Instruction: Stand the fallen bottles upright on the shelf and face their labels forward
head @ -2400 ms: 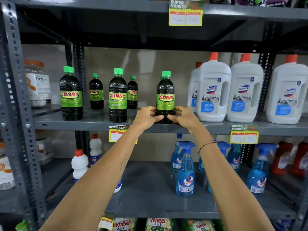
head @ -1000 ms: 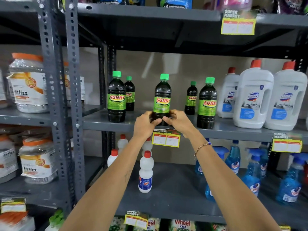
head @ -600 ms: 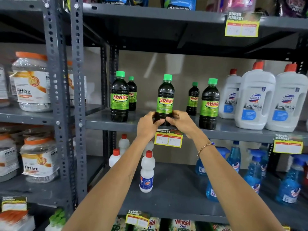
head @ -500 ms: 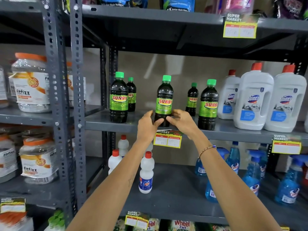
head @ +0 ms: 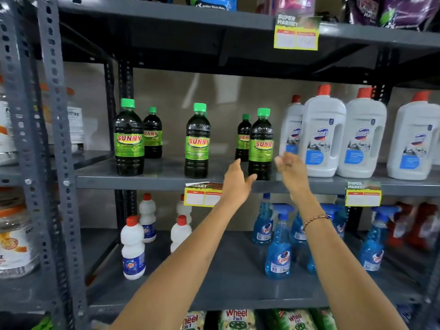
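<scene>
Several dark SUNNY bottles with green caps stand upright on the middle shelf [head: 154,181], labels facing me. The front row holds a left bottle [head: 129,139], a middle bottle [head: 197,141] and a right bottle [head: 260,144]. Two smaller-looking ones, a left one [head: 152,134] and a right one [head: 243,139], stand behind. My left hand [head: 235,182] is open just left of the right front bottle's base. My right hand [head: 290,170] hovers on that bottle's other side, fingers loosely curled and blurred, holding nothing. Neither hand touches a bottle.
White Domex jugs [head: 323,136] with red caps stand close to the right of the SUNNY bottles. Yellow price tags [head: 202,195] hang on the shelf edge. Blue spray bottles [head: 278,248] and small white bottles [head: 133,251] fill the shelf below. A grey upright post [head: 57,163] stands left.
Both hands let go of the middle SUNNY bottle and moved right, now flanking the right front bottle. The view shifted slightly right.
</scene>
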{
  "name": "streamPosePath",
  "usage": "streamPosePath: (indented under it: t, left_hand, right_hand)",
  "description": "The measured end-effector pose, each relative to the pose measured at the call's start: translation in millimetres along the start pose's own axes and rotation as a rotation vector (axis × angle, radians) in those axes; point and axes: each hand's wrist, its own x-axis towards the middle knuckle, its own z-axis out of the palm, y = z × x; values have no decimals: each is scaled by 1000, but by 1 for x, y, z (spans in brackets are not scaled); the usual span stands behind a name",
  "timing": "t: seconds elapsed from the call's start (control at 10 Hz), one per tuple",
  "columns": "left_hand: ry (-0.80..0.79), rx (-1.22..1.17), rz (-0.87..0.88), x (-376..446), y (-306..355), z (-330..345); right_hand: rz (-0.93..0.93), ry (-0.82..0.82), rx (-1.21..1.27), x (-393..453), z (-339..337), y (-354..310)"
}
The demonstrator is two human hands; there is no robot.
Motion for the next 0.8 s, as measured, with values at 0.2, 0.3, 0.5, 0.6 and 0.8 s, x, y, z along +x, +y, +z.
streamPosePath:
  t: [0.2,0.3,0.5,0.6,0.8]
  left_hand:
    - [13,149,-104,22,12,17]
    - [32,181,-123,24,11,19]
    - [65,152,-108,24,10,19]
    - [51,130,-108,26,8,19]
    - [168,11,-72,14,13,1]
  right_hand:
    - [-41,-313,-53,3,-8,2]
    - [-47,-321,-48,9,-6,11]
    - [-58,-305,-23,8,-7,13]
    - [-47,-322,-18,9,-8,14]
    - [-63,-86,-153,5,-8,9]
